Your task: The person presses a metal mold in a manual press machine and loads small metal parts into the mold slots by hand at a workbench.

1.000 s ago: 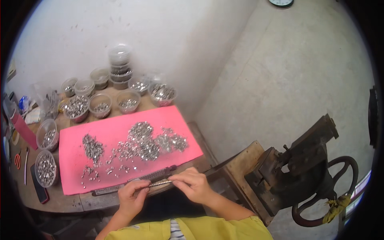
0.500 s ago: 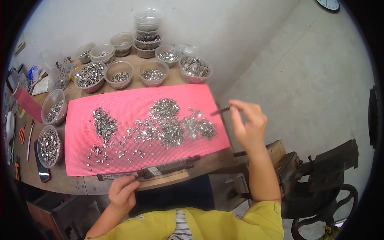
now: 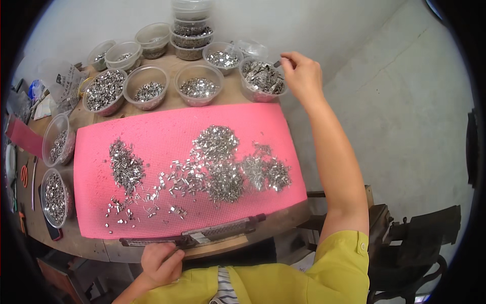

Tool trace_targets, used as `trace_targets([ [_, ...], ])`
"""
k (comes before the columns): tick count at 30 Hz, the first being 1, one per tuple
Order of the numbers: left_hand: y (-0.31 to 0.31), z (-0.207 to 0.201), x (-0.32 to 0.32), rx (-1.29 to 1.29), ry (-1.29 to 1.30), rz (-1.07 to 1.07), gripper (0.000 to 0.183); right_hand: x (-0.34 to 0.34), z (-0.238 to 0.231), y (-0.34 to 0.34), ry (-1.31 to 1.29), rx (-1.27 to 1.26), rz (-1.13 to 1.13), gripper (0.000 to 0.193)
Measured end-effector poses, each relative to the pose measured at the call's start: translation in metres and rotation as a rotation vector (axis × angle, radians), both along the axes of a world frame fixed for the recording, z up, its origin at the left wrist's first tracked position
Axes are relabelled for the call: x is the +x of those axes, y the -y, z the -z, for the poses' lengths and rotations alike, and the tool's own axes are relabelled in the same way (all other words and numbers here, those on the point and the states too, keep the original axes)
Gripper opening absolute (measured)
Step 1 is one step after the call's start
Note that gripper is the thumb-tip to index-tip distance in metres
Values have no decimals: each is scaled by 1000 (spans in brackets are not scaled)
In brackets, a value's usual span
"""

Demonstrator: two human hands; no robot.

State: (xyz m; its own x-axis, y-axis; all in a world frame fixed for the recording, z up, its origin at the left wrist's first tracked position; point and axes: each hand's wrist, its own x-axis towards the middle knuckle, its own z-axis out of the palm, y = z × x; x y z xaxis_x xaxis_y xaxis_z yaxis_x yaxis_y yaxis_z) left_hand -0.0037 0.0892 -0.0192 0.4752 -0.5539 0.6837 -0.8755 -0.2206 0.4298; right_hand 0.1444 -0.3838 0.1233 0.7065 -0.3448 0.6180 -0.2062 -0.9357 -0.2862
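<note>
My right hand (image 3: 304,76) reaches to the far right. Its fingers pinch a thin dark strip (image 3: 277,64) at the rim of a clear tub (image 3: 258,94) filled with flat silvery metal pieces. My left hand (image 3: 162,262) lies at the table's front edge, against the long dark metal bar (image 3: 225,232). Its fingers are curled together, and what they hold, if anything, is hidden. Between the hands, a pink textured mat (image 3: 152,124) bears loose heaps of small metal pieces (image 3: 217,144). A separate darker heap (image 3: 124,164) lies on the mat's left part.
Several clear tubs of metal bits, including one in the back row (image 3: 199,91), line the back and left of the wooden table (image 3: 93,249). Stacked tubs (image 3: 191,38) stand against the wall. Orange-handled scissors (image 3: 24,175) and a phone (image 3: 53,230) lie left; dark machinery (image 3: 420,248) stands right.
My right hand has moved from beside the mat's right edge up and away to the far right tub, still pinching the dark strip. My left hand stays at the front edge.
</note>
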Motion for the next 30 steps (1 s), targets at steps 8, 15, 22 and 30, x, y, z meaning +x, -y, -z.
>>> trace_targets([
  [8,-1,-1,2,56,52,21,41,-58,31,-41,-87,124,-300,19],
  [15,0,-5,-2,31,-28,-10,38,-121,38,-35,-234,96,-292,15],
  [22,1,-20,-3,15,-211,-68,28,-133,56,-35,-319,190,-395,15],
  [30,4,-43,4,-90,-358,-96,22,-105,85,-31,-293,26,-435,9],
])
